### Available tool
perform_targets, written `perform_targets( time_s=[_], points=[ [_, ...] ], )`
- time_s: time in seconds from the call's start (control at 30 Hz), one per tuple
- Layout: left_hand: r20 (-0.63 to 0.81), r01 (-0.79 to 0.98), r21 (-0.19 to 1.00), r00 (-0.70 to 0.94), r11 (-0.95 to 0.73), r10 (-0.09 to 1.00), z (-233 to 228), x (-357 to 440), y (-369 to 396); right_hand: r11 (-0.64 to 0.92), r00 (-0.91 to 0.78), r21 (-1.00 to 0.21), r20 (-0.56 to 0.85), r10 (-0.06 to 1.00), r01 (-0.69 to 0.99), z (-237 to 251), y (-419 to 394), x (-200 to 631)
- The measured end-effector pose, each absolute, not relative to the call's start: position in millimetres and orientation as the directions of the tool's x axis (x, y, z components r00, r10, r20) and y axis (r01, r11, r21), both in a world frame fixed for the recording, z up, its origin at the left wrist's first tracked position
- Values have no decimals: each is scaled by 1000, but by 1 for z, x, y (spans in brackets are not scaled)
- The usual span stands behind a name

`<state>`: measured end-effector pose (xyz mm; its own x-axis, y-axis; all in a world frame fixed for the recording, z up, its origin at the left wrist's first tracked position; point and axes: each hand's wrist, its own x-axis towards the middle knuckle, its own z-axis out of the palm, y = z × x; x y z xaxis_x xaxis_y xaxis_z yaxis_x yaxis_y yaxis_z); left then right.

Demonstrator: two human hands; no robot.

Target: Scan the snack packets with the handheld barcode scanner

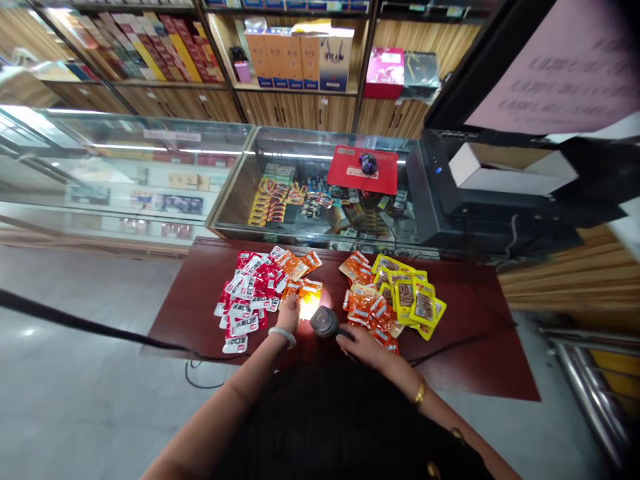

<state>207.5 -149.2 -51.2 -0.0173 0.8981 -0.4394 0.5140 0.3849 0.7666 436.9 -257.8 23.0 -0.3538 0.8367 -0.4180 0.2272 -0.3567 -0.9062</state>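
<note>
My right hand [361, 345] grips a dark handheld barcode scanner [325, 321] over a dark red table [470, 347]. The scanner's light falls on an orange snack packet [309, 303] that my left hand [289, 313] holds down at the packet's left edge. A pale bangle sits on my left wrist and a gold bracelet on my right. To the left lies a heap of red-and-white packets [250, 297] with a few orange ones at its far side. On the right lies a heap of orange packets [367, 303] and yellow packets [413, 297].
Behind the table stands a glass display counter [240, 173] with a red mouse pad [363, 170] and mouse on top. A black monitor and an open white box [500, 170] sit at the right. Black cables cross the grey floor at the left. Shelves of boxed goods line the back.
</note>
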Motion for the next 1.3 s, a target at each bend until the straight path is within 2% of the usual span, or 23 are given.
perform_targets(
  time_s=[0.1, 0.27, 0.43, 0.57, 0.73, 0.9, 1.0, 1.1, 1.2, 1.3],
  points=[
    [-447, 514, 768, 5, 381, 895, -51, 224, -149, -383, -292, -905, -422, 858, 185, 22, -261, 443],
    [-462, 501, 801, 171, 327, 870, -47, 253, -152, -388, -119, -906, -409, 905, 166, 22, -267, 456],
    [-451, 573, 764, 148, 296, 880, -47, 279, -139, -427, -27, -897, -432, 901, 112, 20, -272, 468],
    [-504, 732, 639, 167, 236, 848, -51, 293, -121, -439, -8, -894, -442, 897, 93, 17, -276, 470],
    [-575, 865, 499, 371, -46, 729, -47, 302, -108, -448, -9, -889, -451, 893, 96, 17, -276, 467],
    [-511, 915, 384, 319, -120, 798, -29, 287, -89, -445, -50, -892, -450, 892, 86, 19, -268, 465],
    [-381, 943, 276, 283, -184, 880, -17, 277, -68, -421, -70, -905, -425, 903, 66, 19, -259, 464],
    [-269, 970, 176, 209, -165, 940, -11, 273, -43, -387, -64, -919, -392, 918, 74, 19, -250, 464],
    [-306, 984, 110, 170, -142, 937, -13, 272, -20, -402, -59, -910, -409, 911, 98, 16, -244, 465],
    [-372, 979, 56, 200, -194, 906, -18, 272, -7, -424, -62, -899, -432, 900, 112, 13, -243, 466]
  ],
)
